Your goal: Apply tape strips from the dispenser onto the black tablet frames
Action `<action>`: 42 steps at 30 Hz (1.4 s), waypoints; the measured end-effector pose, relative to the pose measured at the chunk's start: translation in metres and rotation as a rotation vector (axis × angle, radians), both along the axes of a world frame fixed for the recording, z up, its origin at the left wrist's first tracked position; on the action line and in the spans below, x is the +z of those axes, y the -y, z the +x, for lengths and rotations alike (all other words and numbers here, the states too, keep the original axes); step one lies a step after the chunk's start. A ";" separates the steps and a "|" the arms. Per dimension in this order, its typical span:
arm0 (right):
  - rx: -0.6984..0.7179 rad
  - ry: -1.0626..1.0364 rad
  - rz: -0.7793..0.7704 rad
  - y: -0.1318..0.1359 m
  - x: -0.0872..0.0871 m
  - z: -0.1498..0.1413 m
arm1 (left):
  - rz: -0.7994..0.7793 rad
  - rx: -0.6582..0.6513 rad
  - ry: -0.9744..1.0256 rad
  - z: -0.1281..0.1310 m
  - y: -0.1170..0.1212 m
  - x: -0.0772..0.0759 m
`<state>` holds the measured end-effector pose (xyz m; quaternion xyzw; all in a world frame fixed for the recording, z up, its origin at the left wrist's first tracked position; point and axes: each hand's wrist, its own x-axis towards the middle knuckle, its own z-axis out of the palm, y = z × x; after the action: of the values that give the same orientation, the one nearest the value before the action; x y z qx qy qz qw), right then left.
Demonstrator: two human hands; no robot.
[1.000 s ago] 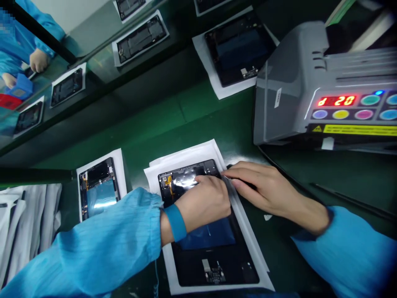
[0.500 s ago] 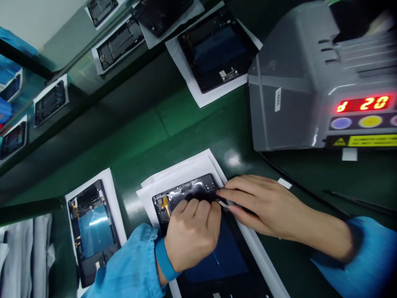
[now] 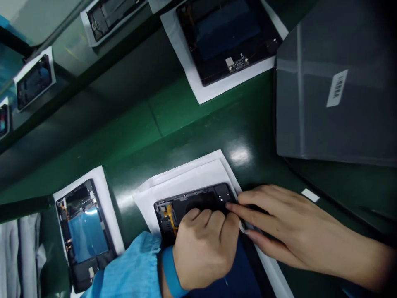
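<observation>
At far left, an opened tablet with blue film [image 3: 88, 236] is seen lying on white paper [image 3: 108, 207]. Now the left hand [image 3: 207, 248], banded in blue at the wrist, is curled closed over the central opened tablet [image 3: 198, 201]; anything inside the fist is hidden. That tablet is set on white sheets [image 3: 186, 178] on the green worktop [image 3: 192, 140]. Its right edge is touched by the right hand's [image 3: 237, 215] extended fingertip; whether anything is pinched cannot be told. Farther right, a grey machine [image 3: 325, 120] is seen.
</observation>
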<state>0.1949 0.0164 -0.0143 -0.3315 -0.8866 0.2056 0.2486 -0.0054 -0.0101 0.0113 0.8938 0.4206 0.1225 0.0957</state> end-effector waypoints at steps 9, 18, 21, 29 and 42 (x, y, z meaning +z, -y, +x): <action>0.002 0.197 0.168 0.009 -0.003 0.000 | -0.016 -0.029 0.011 -0.002 0.000 -0.001; 0.002 0.033 0.118 0.001 -0.003 0.011 | -0.044 -0.013 0.009 -0.002 0.000 0.001; 0.016 0.028 0.099 -0.002 0.001 0.011 | -0.049 -0.010 0.010 -0.001 0.001 0.001; 0.000 0.054 0.030 0.002 -0.002 0.003 | -0.047 -0.009 0.006 -0.002 0.001 0.000; -0.051 0.191 0.189 0.016 -0.002 -0.003 | -0.110 0.027 -0.089 -0.010 -0.003 0.011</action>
<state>0.1916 0.0004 -0.0164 -0.3471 -0.9129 0.0822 0.1983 -0.0154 -0.0067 0.0221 0.8861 0.4424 0.0608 0.1242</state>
